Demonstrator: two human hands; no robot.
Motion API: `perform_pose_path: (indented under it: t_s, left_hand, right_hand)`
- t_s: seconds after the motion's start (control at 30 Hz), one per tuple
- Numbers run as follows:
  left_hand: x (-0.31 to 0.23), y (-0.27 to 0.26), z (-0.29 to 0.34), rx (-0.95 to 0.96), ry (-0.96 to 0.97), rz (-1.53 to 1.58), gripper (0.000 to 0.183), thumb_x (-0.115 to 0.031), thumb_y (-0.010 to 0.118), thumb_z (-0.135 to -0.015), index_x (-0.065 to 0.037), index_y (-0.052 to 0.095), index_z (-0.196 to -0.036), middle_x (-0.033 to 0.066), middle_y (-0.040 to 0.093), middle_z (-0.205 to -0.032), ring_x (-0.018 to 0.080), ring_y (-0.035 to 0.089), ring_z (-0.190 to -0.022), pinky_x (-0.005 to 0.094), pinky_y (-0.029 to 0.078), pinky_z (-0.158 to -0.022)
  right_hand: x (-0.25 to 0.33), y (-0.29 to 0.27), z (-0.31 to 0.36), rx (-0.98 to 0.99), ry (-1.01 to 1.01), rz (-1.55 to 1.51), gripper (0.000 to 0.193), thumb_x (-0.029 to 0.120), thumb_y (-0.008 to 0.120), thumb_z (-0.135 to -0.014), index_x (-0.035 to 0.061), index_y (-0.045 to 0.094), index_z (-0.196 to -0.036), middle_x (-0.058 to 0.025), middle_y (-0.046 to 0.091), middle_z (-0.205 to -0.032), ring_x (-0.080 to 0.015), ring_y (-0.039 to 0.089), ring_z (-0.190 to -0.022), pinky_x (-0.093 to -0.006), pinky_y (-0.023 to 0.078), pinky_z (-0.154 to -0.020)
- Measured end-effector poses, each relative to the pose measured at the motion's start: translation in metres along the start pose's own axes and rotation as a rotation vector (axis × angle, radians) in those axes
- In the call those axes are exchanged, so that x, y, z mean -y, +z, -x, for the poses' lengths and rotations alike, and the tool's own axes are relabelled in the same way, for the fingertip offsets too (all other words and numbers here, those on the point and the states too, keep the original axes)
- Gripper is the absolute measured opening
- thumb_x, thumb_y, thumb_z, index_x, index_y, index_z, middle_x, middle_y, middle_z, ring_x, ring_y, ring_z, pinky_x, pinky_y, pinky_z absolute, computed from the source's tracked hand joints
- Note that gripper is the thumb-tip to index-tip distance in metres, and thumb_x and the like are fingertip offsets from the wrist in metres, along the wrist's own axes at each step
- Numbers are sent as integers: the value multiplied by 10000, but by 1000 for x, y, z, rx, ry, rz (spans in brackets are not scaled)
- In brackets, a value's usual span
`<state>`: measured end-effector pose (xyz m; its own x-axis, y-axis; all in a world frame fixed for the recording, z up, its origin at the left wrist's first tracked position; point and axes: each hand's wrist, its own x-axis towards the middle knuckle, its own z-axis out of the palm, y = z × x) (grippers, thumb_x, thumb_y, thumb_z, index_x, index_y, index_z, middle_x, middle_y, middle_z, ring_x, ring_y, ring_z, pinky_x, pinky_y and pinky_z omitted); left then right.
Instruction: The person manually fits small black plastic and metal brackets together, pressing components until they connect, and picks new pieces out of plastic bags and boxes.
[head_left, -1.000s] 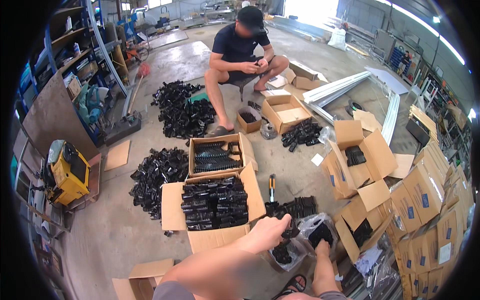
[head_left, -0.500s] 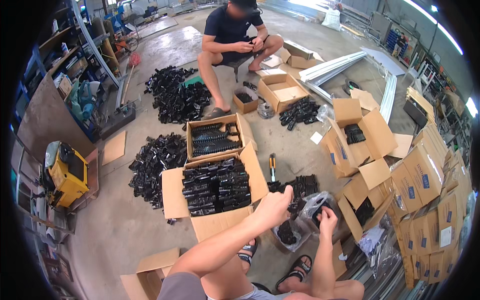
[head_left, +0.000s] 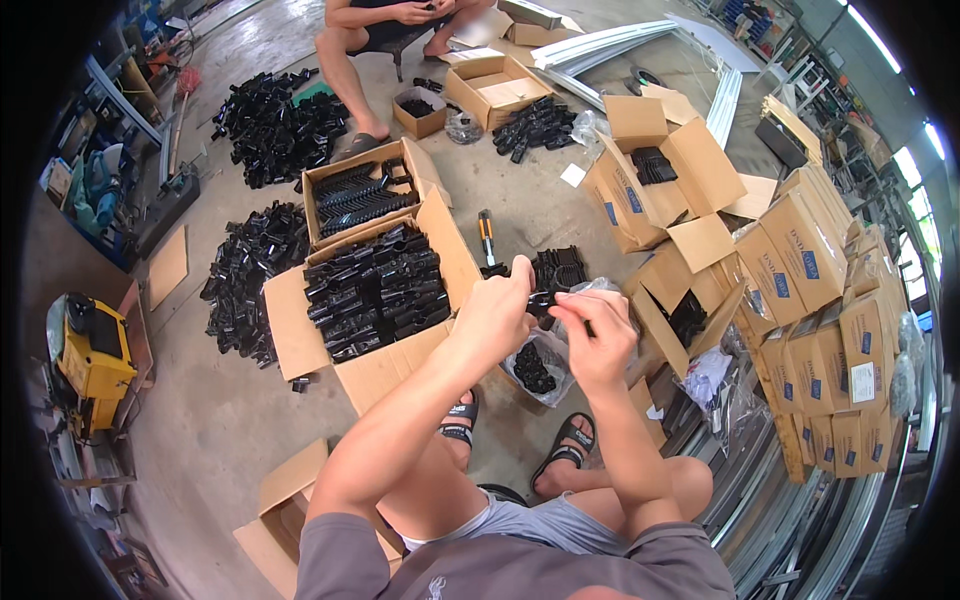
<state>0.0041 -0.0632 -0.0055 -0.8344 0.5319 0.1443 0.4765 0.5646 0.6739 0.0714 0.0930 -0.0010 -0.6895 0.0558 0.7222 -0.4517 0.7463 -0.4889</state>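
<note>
Above the floor in front of my knees, both hands are close together. My left hand (head_left: 500, 312) is closed round a dark piece, a black plastic part (head_left: 540, 299), mostly hidden by the fingers. My right hand (head_left: 602, 338) pinches at its right end; whatever lies between those fingertips is too small to make out. Below them sits a clear plastic bag (head_left: 553, 390) with small black pieces (head_left: 533, 367) in it. Just beyond, a row of black parts (head_left: 560, 268) lies beside an orange-and-black handled screwdriver (head_left: 486, 236). To the left stands an open carton (head_left: 385, 362) packed with black parts (head_left: 375, 290).
Another filled carton (head_left: 312, 230) stands behind, with heaps of black parts (head_left: 255, 280) to its left. A co-worker (head_left: 370, 45) sits at the far side. Open cartons (head_left: 690, 180) and stacked boxes (head_left: 800, 270) line the right, near metal profiles (head_left: 790, 530). A yellow machine (head_left: 90, 360) stands left.
My right hand has come away from the plastic bag on the right and up to my left hand. The view has shifted, so the surroundings sit higher and further left.
</note>
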Motion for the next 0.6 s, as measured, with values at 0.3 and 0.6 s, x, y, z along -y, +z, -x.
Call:
perform_pose_path:
  t_s: [0.3,0.6]
  left_hand:
    - [-6,-4,5,13,3,-6,454,-81,755,-708,-42,437,-1030,214,644,-763,433,646,-765,509,501,-665]
    - [-11,-7,4,42,-18,-24,441,-76,737,-710,-46,441,-1034,209,652,-773,427,649,-771,508,501,-670]
  right_hand:
    - [-17,24,13,-154,-183,324,117,208,797,-741,200,734,-840,-74,609,-1238,-299,484,-1217,-434,318,-988]
    - [-9,18,9,-4,-119,303,86,171,765,-767,144,736,-843,-116,601,-1275,-331,452,-1275,-453,298,-1019]
